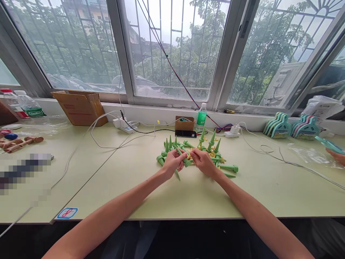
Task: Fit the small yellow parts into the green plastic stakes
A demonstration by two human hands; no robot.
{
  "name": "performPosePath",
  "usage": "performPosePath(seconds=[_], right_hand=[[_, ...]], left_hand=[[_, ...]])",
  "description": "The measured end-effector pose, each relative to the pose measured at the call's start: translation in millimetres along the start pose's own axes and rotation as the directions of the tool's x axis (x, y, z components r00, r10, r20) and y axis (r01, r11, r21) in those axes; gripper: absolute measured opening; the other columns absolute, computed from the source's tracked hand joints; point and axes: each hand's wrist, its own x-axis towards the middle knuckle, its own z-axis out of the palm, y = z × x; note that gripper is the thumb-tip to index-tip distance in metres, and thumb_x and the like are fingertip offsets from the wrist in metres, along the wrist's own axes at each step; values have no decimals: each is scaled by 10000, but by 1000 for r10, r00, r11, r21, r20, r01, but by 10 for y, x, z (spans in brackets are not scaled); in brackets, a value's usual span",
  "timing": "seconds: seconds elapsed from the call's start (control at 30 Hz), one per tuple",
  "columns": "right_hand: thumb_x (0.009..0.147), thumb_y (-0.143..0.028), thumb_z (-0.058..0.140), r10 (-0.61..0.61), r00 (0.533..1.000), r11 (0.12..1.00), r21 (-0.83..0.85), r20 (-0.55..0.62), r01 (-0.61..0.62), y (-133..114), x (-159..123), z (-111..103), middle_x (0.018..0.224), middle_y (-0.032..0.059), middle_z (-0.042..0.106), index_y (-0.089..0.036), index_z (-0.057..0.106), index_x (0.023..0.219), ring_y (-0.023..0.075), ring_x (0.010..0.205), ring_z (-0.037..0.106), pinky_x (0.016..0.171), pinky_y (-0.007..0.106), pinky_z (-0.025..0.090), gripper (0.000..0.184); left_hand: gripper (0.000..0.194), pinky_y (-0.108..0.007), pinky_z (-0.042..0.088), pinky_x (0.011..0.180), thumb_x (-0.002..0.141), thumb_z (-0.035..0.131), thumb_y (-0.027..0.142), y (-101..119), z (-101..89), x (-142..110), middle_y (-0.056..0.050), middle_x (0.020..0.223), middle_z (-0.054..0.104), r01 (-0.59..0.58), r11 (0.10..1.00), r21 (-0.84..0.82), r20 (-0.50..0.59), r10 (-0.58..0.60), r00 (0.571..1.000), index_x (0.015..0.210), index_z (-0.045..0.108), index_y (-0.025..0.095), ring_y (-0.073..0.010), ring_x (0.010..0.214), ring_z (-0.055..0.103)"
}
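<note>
Left hand has a green spike pinched, this side of the bottle and a bit left. Right hand is bunched up just beside it; can't tell if it's holding anything. Looks like light, stiff plastic, probably slick, so I'd grab the wide collar.

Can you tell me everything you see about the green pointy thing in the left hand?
The green spike looks like plastic, with a narrow, tapering body and a wider, ridged-looking end. The left hand holds it in its fingers, which hide some of it. It slants, with the wide end down and to the right in the picture. The right hand is close by; I can't tell if it touches.
</note>
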Motion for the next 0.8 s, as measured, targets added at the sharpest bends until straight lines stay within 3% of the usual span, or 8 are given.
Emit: performPosePath(seconds=[0.33,0.57,0.8], right_hand=[[937,-363,437,40,999,997,59,32,-42,-21,-6,-30,543,-33,473,-183,543,790,110,484,404,504,232,339,256],[924,-367,466,45,998,994,101,35,-49,-61,-13,-45,555,-24,504,-186,551,778,114,483,439,498,234,366,247],[918,-372,478,51,998,980,193,37,-57,-67,-22,-32,555,-24,525,-196,565,795,119,462,482,496,244,404,232]], left_hand=[[376,-177,283,282,702,718,463,90,-2,-32,51,512,516,-86,991,107,18,84,996,753,519,147,-54,301,422],[360,-168,236,259,687,729,443,87,-26,-15,43,541,540,-47,994,98,12,46,999,760,532,151,-34,293,375],[337,-157,186,269,670,741,413,103,-28,-9,87,424,436,28,999,47,7,-29,1000,762,548,154,-16,272,279]])
